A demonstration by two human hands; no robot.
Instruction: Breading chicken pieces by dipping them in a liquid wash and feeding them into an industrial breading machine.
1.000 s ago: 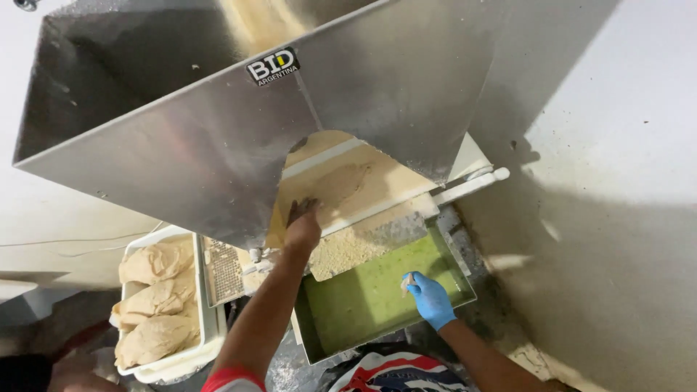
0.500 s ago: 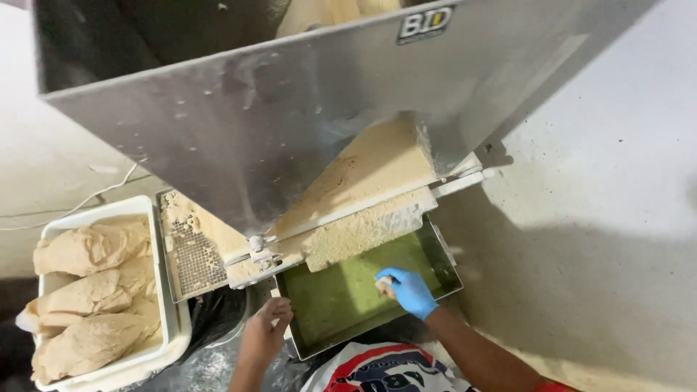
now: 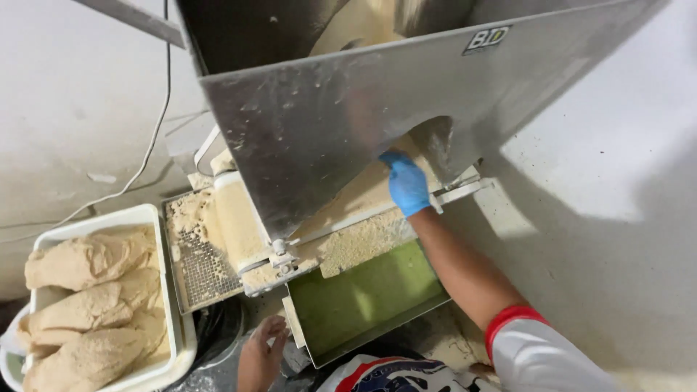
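Note:
My right hand [image 3: 406,183], in a blue glove, reaches up under the steel hopper [image 3: 327,123] and lies flat against the tan dough [image 3: 356,196] at its outlet. Its fingertips are partly hidden by the hopper's edge. My bare left hand [image 3: 261,352] hangs low by the near-left corner of the green conveyor belt [image 3: 363,297], fingers loosely apart with nothing in them. Crumbly dough [image 3: 356,243] clings to the roller above the belt.
A white tub [image 3: 163,239] at the left holds several large lumps of dough [image 3: 87,305]. A perforated metal screen [image 3: 203,268] caked with dough sits between tub and machine. A cable [image 3: 145,152] runs down the pale wall. A dark bag lies below.
My left hand has come down from the dough at the outlet to the belt's corner. My gloved right hand has risen from the green belt to the dough. The view shifted right.

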